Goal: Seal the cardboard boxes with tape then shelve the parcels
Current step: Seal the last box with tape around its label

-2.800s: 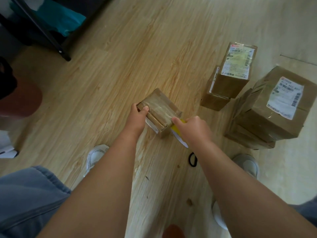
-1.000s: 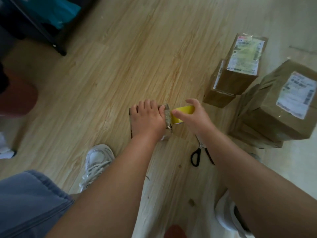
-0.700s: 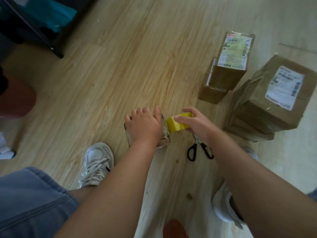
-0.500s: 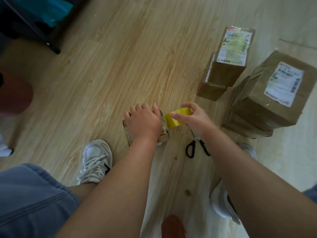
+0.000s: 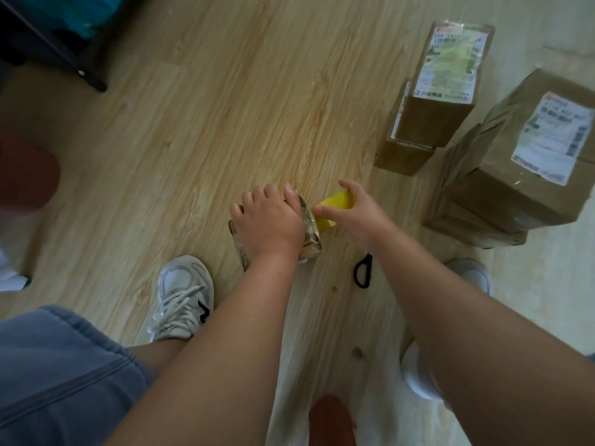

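Small tape-wrapped cardboard box (image 5: 310, 233) is pressed under flat left hand (image 5: 269, 220); yellow tape roll (image 5: 335, 204) is gripped alongside by right hand (image 5: 357, 217).

Bare arms, blue-grey shorts, white trainers.
Both arms are bare down to the left hand (image 5: 267, 220) and right hand (image 5: 357, 214). At 8 o'clock, soft blue-grey shorts (image 5: 58, 375) show a stitched seam and hem. At 7 o'clock, a white laced trainer (image 5: 183, 300) carries a black side mark; a second white shoe (image 5: 470, 275) shows at 4 o'clock.
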`<state>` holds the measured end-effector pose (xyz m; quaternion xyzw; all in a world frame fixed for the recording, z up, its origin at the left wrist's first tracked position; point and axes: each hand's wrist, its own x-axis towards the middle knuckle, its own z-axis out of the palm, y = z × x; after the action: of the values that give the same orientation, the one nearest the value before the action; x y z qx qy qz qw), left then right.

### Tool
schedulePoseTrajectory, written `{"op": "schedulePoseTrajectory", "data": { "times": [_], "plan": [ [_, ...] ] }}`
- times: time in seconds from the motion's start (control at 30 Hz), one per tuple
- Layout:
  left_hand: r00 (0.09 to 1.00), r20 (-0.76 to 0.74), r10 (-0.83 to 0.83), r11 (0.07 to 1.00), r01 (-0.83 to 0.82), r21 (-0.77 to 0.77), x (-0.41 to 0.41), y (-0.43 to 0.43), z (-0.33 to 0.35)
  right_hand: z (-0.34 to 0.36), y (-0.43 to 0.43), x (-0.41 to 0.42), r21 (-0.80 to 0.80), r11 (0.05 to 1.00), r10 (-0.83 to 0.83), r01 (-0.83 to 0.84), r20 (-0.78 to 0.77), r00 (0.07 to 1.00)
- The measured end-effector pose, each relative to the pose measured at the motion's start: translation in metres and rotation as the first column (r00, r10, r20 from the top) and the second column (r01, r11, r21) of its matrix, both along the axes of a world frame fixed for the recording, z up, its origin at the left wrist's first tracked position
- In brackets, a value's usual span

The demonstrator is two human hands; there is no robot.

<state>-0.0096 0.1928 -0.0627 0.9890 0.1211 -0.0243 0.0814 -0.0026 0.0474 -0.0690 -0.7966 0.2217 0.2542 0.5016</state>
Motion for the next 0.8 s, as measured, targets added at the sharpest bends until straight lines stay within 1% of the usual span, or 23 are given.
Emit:
{"op": "schedulePoseTrajectory", "data": {
  "times": [0.07, 0.13, 0.17, 0.2, 0.23, 0.27, 0.33, 0.4, 0.47, 0.57, 0.7, 0.8],
  "plan": [
    [1.0, 0.009, 0.004, 1.0, -0.004, 0.003, -0.001, 0.001, 0.0, 0.003, -0.003, -0.003, 0.046, 0.998, -0.046, 0.046, 0.001, 0.999],
    [1.0, 0.014, 0.004, 1.0, -0.004, 0.007, -0.002, 0.001, 0.001, 0.003, -0.008, -0.011, 0.088, 0.975, -0.208, 0.206, 0.019, 0.978],
    [1.0, 0.012, 0.003, 1.0, -0.003, 0.012, -0.002, 0.001, 0.001, 0.001, -0.013, -0.015, 0.056, 0.955, -0.293, 0.291, 0.035, 0.955],
    [1.0, 0.01, 0.0, 1.0, 0.0, 0.014, -0.002, 0.0, 0.002, -0.002, -0.019, -0.02, -0.017, 0.938, -0.344, 0.345, 0.049, 0.938],
    [1.0, 0.01, -0.003, 1.0, 0.003, 0.013, -0.002, 0.001, 0.001, -0.007, -0.026, -0.026, -0.113, 0.926, -0.356, 0.36, 0.051, 0.933],
    [1.0, 0.015, -0.008, 1.0, 0.008, 0.01, -0.002, 0.001, 0.0, -0.013, -0.033, -0.033, -0.211, 0.918, -0.339, 0.337, 0.027, 0.94],
    [0.999, 0.036, -0.01, 1.0, 0.009, 0.01, -0.002, 0.0, -0.001, -0.027, -0.045, -0.049, -0.352, 0.915, -0.243, 0.197, -0.09, 0.966],
    [0.999, 0.042, -0.008, 1.0, 0.008, 0.005, -0.002, 0.0, -0.001, -0.037, -0.048, -0.064, -0.414, 0.909, -0.152, 0.056, -0.203, 0.967],
    [0.998, 0.058, -0.004, 1.0, 0.005, -0.02, -0.003, 0.0, -0.002, -0.044, -0.046, -0.075, -0.423, 0.906, -0.106, -0.015, -0.261, 0.959],
    [0.997, 0.075, -0.002, 0.999, 0.005, -0.036, -0.003, -0.001, -0.002, -0.051, -0.039, -0.086, -0.435, 0.899, -0.1, -0.046, -0.308, 0.946],
    [0.997, 0.08, -0.009, 1.0, 0.011, -0.018, -0.003, -0.001, -0.003, -0.062, -0.034, -0.09, -0.484, 0.875, -0.137, -0.007, -0.262, 0.955],
    [0.999, 0.038, -0.02, 1.0, 0.019, 0.014, -0.001, 0.0, -0.005, -0.069, -0.034, -0.091, -0.482, 0.876, -0.16, 0.017, -0.257, 0.953]
  ]
}}
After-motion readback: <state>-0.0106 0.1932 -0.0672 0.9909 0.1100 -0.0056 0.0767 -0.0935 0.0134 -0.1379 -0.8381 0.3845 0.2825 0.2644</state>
